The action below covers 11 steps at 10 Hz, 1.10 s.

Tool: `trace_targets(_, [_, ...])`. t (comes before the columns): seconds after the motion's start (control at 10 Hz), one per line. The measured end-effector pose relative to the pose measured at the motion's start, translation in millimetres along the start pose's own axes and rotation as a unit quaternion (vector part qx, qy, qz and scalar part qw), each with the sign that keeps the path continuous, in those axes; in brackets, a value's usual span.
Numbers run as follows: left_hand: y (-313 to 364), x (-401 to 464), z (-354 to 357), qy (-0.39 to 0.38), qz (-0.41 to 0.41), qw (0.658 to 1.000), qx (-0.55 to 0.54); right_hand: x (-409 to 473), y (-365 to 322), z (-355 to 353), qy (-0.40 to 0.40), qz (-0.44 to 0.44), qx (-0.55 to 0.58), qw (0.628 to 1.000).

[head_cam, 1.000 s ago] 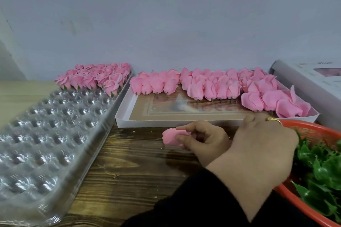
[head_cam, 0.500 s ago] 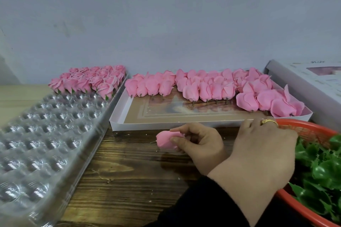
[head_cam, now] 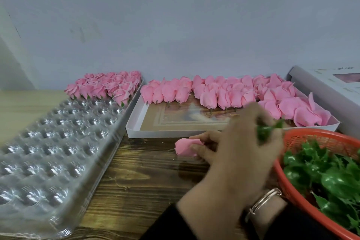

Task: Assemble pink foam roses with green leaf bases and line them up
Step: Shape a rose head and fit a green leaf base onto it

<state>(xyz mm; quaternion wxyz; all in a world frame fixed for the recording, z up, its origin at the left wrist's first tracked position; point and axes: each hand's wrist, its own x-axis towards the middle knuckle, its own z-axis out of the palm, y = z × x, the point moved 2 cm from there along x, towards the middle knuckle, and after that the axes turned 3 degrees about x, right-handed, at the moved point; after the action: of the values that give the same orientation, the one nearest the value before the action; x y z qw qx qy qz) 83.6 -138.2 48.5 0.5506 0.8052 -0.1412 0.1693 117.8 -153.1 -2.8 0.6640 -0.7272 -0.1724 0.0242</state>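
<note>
Mostly hidden left hand (head_cam: 209,147) pinches rose (head_cam: 185,147); blurred right hand (head_cam: 247,154) grips leaf (head_cam: 267,129).

left hand (head_cam: 209,147): bare, mostly hidden behind the right; wear cannot be told
right hand (head_cam: 241,154): bare, motion-blurred; any ring lost in the blur
right wrist: metal bangle (head_cam: 262,201), silvery-pink, thin double band, small clasp knob at its upper end
sleeves: black sleeve (head_cam: 167,226), long, plain, cuff ends at the wrist; dark fabric also beyond the bangle
</note>
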Motion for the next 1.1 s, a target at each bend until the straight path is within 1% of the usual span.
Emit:
trace_targets(0.1, [-9.1, -10.6, -54.9, 0.090, -0.063, 0.986, -0.122, -0.3, -0.5, -1.6, 0.014, -0.045, -0.001, 0.999])
trace_targets(0.2, [-40.6, -20.4, -94.3, 0.211, -0.109, 0.958, -0.161, -2.6, 2.3, -3.3, 0.018, -0.047, 0.028, 0.998])
trace_targets(0.3, [-64.6, -31.3, -111.4, 0.264, -0.166, 0.921, -0.232, -2.1, 4.9, -4.5, 0.027, -0.047, 0.017, 0.998])
trace_targets(0.4, [-82.9, -35.9, -109.6, 0.237, -0.191, 0.930, -0.205, -1.0, 4.9, -7.7, 0.056, -0.051, 0.034, 0.997])
trace_targets(0.5, [-89.6, -34.2, -109.9, 0.200, -0.177, 0.949, -0.168, -1.9, -0.1, -7.7, 0.085, -0.056, 0.082, 0.991])
trace_targets(0.6, [-94.6, -33.3, -107.8, 0.157, -0.198, 0.951, -0.179, -2.9, -4.1, -6.3, 0.099, -0.071, 0.128, 0.984])
trace_targets(0.7, [-95.3, -34.0, -103.0, 0.123, -0.209, 0.947, -0.212, -6.2, -8.5, -2.3, 0.087, -0.098, 0.124, 0.984])
trace_targets(0.8, [-95.8, -35.3, -98.2, 0.091, -0.213, 0.943, -0.240, -8.3, -9.0, 0.9, 0.075, -0.124, 0.074, 0.987])
trace_targets(0.9, [-96.6, -35.0, -97.3, 0.080, -0.222, 0.939, -0.250, -8.2, -6.2, 1.4, 0.075, -0.135, 0.017, 0.988])
trace_targets(1.0, [-96.5, -35.0, -96.7, 0.086, -0.224, 0.935, -0.260, -7.9, -6.2, 0.9, 0.077, -0.149, -0.050, 0.985])
trace_targets(1.1, [-95.1, -37.1, -93.5, 0.077, -0.225, 0.935, -0.263, -7.5, -6.5, 1.2, 0.081, -0.165, -0.094, 0.979])
